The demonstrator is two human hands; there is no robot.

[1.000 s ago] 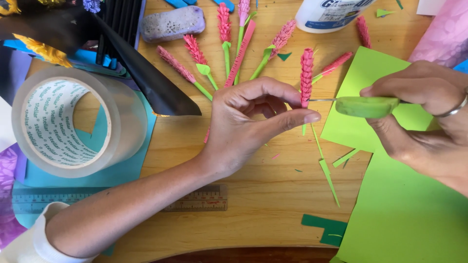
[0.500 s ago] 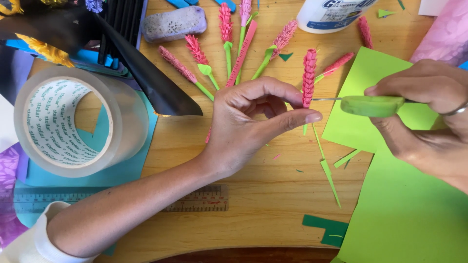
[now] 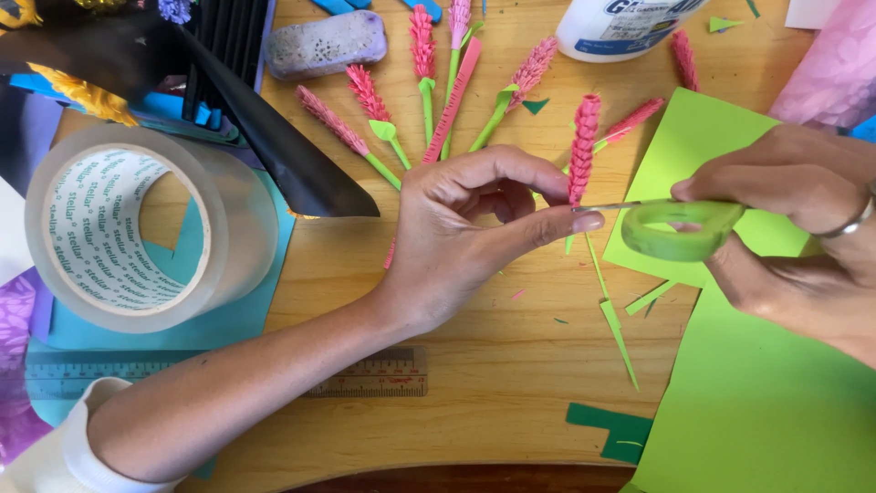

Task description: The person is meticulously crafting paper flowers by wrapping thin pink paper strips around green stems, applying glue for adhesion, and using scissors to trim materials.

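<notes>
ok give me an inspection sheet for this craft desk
surface: wooden table, partly covered by green paper sheets.
job's things: pink paper flower on a thin green stem; green-handled scissors.
clutter: more pink paper flowers, clear tape roll, glue bottle, ruler, purple block, black paper, green scraps.
hands: left hand pinches the flower stem; right hand grips the scissors.
cables: nothing seen.
surroundings: pink paper at the right edge.
</notes>
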